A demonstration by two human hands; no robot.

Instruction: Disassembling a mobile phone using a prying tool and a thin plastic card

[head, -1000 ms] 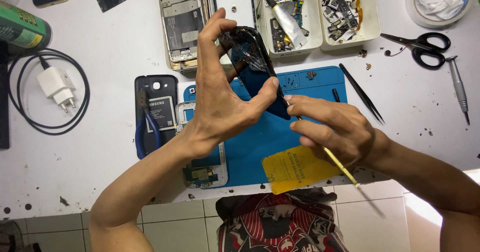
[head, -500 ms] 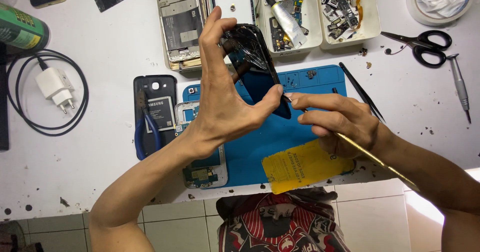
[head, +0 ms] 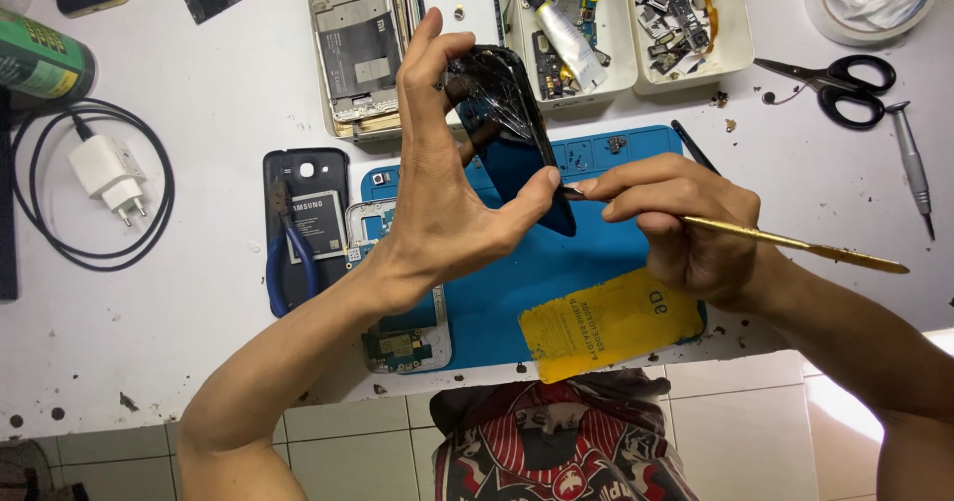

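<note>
- Since half a second ago, the brass-coloured pry tool has swung flatter, its long handle now pointing out to the right instead of down toward the counter edge; the cracked black screen panel sits in much the same raised spot.
- That panel is held tilted above the blue work mat, well off the counter, its glass crazed with cracks near the top end.
- The left hand pinches it: long fingers reach up its left side toward the top, while the thumb presses the lower right edge, so the panel lies in the wide span between them.
- The right hand is closed narrowly around the pry tool, fingertips bunched near its front end, whose tip meets the panel's lower edge just beside the left thumb.
- On the mat lies a yellow flat battery, below the right hand.
- Left of the mat rest a dark phone back shell with blue-handled pliers across it, and a bare phone frame.
- Farther out: parts trays at the top, black scissors to the right, a white charger with its cable to the left.
</note>
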